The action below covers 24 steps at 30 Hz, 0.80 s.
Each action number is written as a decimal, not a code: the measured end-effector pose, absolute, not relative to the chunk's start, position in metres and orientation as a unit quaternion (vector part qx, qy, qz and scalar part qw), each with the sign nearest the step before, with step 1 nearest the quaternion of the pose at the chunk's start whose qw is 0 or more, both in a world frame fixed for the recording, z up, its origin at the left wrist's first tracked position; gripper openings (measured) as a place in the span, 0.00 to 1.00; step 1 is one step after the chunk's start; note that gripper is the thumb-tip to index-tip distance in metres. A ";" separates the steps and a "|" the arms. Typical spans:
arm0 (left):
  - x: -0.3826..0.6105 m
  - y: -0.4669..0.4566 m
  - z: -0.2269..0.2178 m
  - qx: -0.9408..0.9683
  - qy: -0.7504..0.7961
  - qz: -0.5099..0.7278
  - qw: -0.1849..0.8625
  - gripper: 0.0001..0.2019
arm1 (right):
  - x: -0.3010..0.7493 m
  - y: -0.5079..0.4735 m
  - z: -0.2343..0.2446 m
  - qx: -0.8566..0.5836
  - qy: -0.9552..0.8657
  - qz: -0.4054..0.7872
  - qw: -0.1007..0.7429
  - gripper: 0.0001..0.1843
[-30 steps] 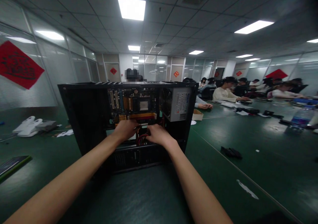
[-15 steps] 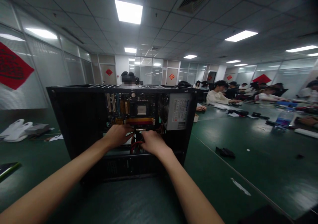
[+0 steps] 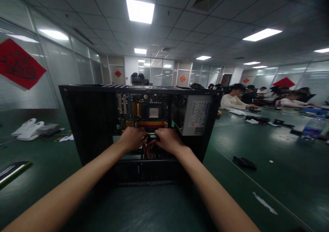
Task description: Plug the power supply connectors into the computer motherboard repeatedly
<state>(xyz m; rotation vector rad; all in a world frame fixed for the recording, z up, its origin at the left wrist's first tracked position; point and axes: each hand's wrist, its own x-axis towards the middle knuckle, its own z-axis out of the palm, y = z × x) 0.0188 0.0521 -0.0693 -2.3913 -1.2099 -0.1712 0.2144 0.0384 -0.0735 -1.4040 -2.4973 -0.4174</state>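
An open black computer case (image 3: 89, 88) stands on the green table in front of me. Inside it a motherboard (image 3: 161, 106) carries a square silver processor (image 3: 154, 113). Yellow and red memory slots (image 3: 151, 124) run along its lower edge. My left hand (image 3: 133, 138) is closed just below the slots, fingers curled. Facing it, my right hand (image 3: 168, 139) is closed too. A thin pale strip (image 3: 151, 133) shows between my fingertips; its kind is unclear. Red and black cables (image 3: 149, 149) hang beneath my hands. The power supply (image 3: 196, 117) sits at upper right.
White plastic bags (image 3: 29, 129) and a grey box (image 3: 48, 128) lie to the left. On the right are a black item (image 3: 244, 162), a scrap of white paper (image 3: 264, 203) and a water bottle (image 3: 314, 127). Several people sit farther back, one in a pale top (image 3: 232, 100).
The view has turned slightly left, so the case sits farther right in the picture. My hands stay below the memory slots, and my right fingers look more curled.
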 end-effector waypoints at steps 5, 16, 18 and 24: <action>0.026 0.051 -0.071 -0.863 -0.442 -0.053 0.238 0.14 | 0.215 0.038 -0.081 -0.488 -0.854 -0.130 0.121 0.10; 0.027 0.057 -0.074 -0.861 -0.455 -0.074 0.214 0.12 | 0.208 0.027 -0.080 -0.495 -0.857 -0.104 0.102 0.08; 0.027 0.058 -0.074 -0.862 -0.454 -0.074 0.211 0.12 | 0.207 0.026 -0.080 -0.492 -0.858 -0.108 0.101 0.07; 0.029 0.056 -0.074 -0.858 -0.464 -0.085 0.203 0.13 | 0.207 0.028 -0.080 -0.474 -0.867 -0.120 0.100 0.10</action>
